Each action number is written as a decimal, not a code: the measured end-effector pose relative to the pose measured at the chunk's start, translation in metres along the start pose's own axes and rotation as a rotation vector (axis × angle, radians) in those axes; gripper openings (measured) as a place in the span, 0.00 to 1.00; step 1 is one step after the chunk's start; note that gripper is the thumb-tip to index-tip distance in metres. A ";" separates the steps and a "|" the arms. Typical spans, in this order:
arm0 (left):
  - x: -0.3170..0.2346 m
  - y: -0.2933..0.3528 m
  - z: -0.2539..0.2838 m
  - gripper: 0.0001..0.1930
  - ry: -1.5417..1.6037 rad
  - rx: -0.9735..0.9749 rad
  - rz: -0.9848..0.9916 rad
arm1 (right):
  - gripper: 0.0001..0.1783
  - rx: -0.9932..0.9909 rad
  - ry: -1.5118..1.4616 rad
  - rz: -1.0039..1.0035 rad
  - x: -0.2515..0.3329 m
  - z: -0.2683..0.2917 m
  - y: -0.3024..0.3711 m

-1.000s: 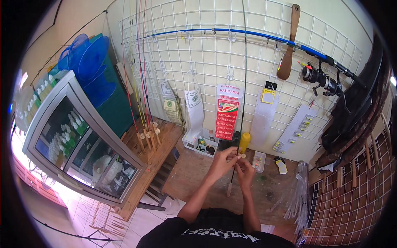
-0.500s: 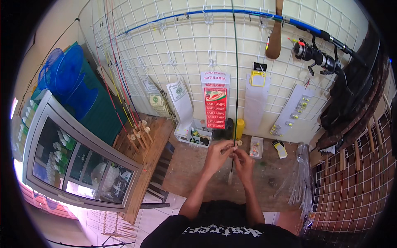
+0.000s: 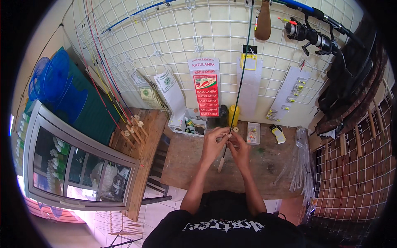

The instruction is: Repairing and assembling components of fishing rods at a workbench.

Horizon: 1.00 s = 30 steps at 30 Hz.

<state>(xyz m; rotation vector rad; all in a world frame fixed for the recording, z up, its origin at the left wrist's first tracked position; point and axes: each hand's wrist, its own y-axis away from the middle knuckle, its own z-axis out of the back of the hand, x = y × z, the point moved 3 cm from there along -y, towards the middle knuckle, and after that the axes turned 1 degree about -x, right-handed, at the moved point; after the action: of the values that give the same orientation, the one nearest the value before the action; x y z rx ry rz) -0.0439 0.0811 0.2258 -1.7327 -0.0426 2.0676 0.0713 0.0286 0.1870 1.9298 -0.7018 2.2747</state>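
A thin dark green fishing rod (image 3: 241,82) rises from my hands past the top edge, leaning slightly right. Its pale handle (image 3: 221,164) points down toward me over the wooden table. My left hand (image 3: 214,144) pinches the rod from the left just above the handle. Close beside it, my right hand (image 3: 239,148) has its fingers drawn together against the same part of the rod. Something small and pale shows at the fingertips, too small to make out.
Behind the table (image 3: 186,165) stand a white tray (image 3: 188,131) of small bottles, a yellow container (image 3: 233,115) and a clear box (image 3: 253,134). Plastic sleeves (image 3: 301,165) lie at the right. A glass cabinet (image 3: 82,161) stands left. A rod with a reel (image 3: 310,37) hangs above.
The rod has tilted, its upper part shifting right and its handle swinging left and nearer me. Both hands stay at the rod, the right one turned a little more open to view. The head view has shifted slightly.
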 end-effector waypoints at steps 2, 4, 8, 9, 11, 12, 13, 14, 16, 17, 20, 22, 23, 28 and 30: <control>0.007 0.003 0.000 0.14 -0.004 -0.015 -0.020 | 0.22 0.002 -0.065 -0.040 -0.003 -0.001 0.001; 0.012 0.007 0.002 0.14 -0.133 -0.031 -0.120 | 0.22 0.018 -0.036 -0.044 -0.009 -0.002 0.002; 0.031 0.013 -0.002 0.12 -0.083 -0.011 -0.023 | 0.19 0.045 0.059 -0.053 -0.023 -0.003 0.009; 0.034 0.014 -0.003 0.11 -0.052 -0.019 0.013 | 0.19 0.042 0.058 -0.056 -0.025 -0.002 0.011; 0.031 0.015 -0.004 0.10 -0.021 -0.024 0.054 | 0.14 0.071 0.086 -0.051 -0.020 -0.002 0.013; 0.029 0.016 -0.004 0.09 -0.011 -0.029 0.055 | 0.14 0.069 0.087 -0.056 -0.017 0.000 0.014; 0.025 0.016 -0.004 0.08 -0.001 -0.035 0.056 | 0.12 0.060 0.059 -0.049 -0.012 0.002 0.014; 0.023 0.017 -0.006 0.08 0.000 -0.032 0.059 | 0.11 0.051 0.032 -0.042 -0.010 0.003 0.015; 0.019 0.018 -0.010 0.08 0.034 -0.029 0.047 | 0.11 0.051 0.048 -0.049 -0.014 0.007 0.017; 0.022 0.019 -0.012 0.08 0.036 -0.025 0.049 | 0.11 0.052 0.063 -0.052 -0.016 0.008 0.018; 0.028 0.022 -0.016 0.07 0.023 -0.025 0.073 | 0.10 0.061 0.078 -0.080 -0.020 0.010 0.020; 0.028 0.023 -0.016 0.07 -0.011 -0.023 0.082 | 0.12 0.076 0.088 -0.079 -0.020 0.012 0.020; 0.028 0.024 -0.017 0.07 -0.010 -0.022 0.084 | 0.13 0.092 0.098 -0.073 -0.018 0.012 0.020; 0.023 0.026 -0.016 0.08 0.014 -0.018 0.064 | 0.13 0.087 0.049 -0.068 -0.011 0.015 0.023; 0.016 0.028 -0.016 0.08 0.034 -0.018 0.091 | 0.12 0.079 0.022 -0.057 -0.010 0.016 0.024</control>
<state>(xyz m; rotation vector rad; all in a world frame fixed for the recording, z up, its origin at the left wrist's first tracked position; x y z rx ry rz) -0.0393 0.0578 0.1989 -1.8113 0.0289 2.1067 0.0799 0.0034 0.1717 1.9288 -0.5553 2.3188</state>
